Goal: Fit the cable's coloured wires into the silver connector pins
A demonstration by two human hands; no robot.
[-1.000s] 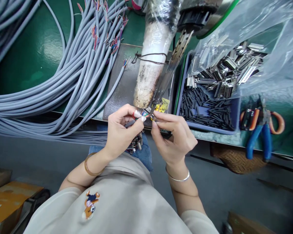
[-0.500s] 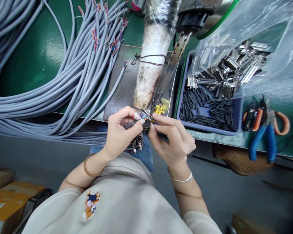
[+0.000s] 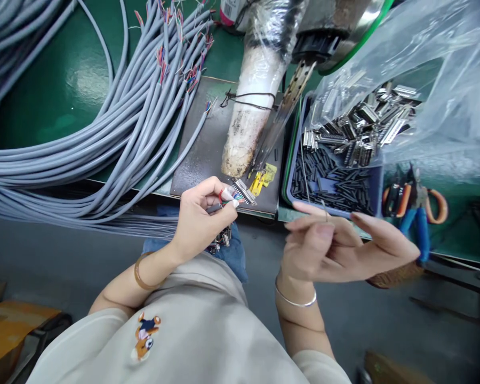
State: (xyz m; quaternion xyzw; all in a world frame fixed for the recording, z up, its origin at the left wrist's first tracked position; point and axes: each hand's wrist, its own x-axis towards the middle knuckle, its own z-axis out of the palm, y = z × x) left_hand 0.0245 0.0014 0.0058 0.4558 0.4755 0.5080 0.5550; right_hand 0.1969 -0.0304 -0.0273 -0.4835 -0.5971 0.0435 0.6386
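My left hand [image 3: 202, 213] pinches the end of a grey cable, its coloured wires fanning out past the fingertips. At those wires sits a metal multi-pin connector [image 3: 244, 191], just in front of the yellow tweezer-like piece [image 3: 258, 182]. My right hand [image 3: 340, 242] is off to the right, palm turned up, before the blue tray. Its fingers are bent around a thin silvery wire [image 3: 305, 173] that rises over the tray; part of the hand is blurred. Below my left hand, several wired connectors [image 3: 223, 240] hang over my lap.
Grey cables [image 3: 116, 144] with stripped ends cover the left. A plastic-wrapped white tube [image 3: 250, 96] and a soiled metal holder [image 3: 286, 104] stand behind the connector. The blue tray [image 3: 292, 186] holds black sleeves and loose connectors under a plastic bag [image 3: 436, 128]. Pliers [image 3: 418, 213] lie right.
My right hand has moved away from the connector to the right and turned palm up. The connector now shows fully in front of my left hand, which has stayed nearly in place.
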